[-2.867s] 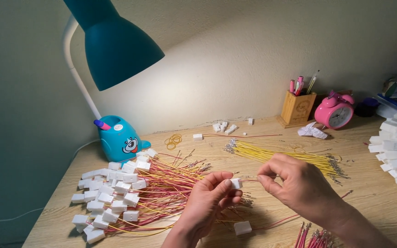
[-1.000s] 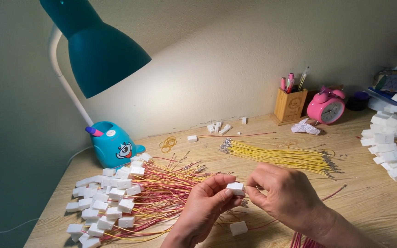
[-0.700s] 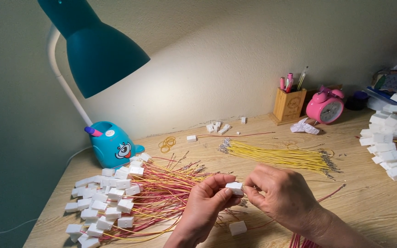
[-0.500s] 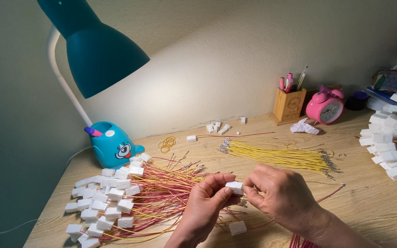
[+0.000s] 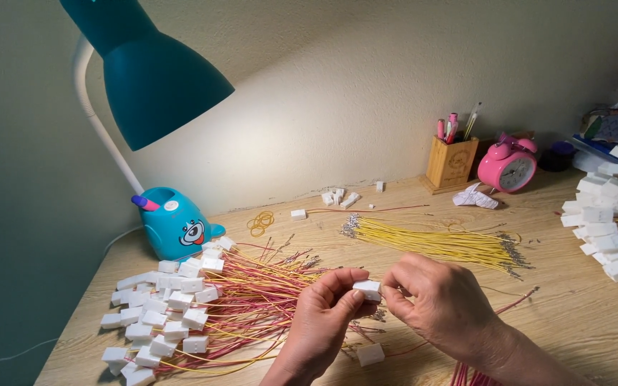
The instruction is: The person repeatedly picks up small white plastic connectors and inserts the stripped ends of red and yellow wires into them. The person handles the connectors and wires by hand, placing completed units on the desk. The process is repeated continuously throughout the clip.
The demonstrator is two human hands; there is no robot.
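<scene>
Desk (image 5: 574, 314) is wood, wall along its back edge. Teal lamp (image 5: 153, 75) stands at the back-left corner, shade hanging over the left side. Wired connector pile (image 5: 180, 311) of red and yellow leads with white housings covers the front-left area. Yellow wire bundle (image 5: 430, 241) lies mid-desk toward the back. More white housings stack (image 5: 609, 236) at the right edge. Pencil cup (image 5: 451, 161) and pink clock (image 5: 507, 164) sit at the back right. Right hand (image 5: 441, 307) and left hand (image 5: 321, 325) meet near the front edge, both pinching one white connector (image 5: 368, 289) between fingertips, held just above the desk. A loose connector (image 5: 370, 354) lies below them.
</scene>
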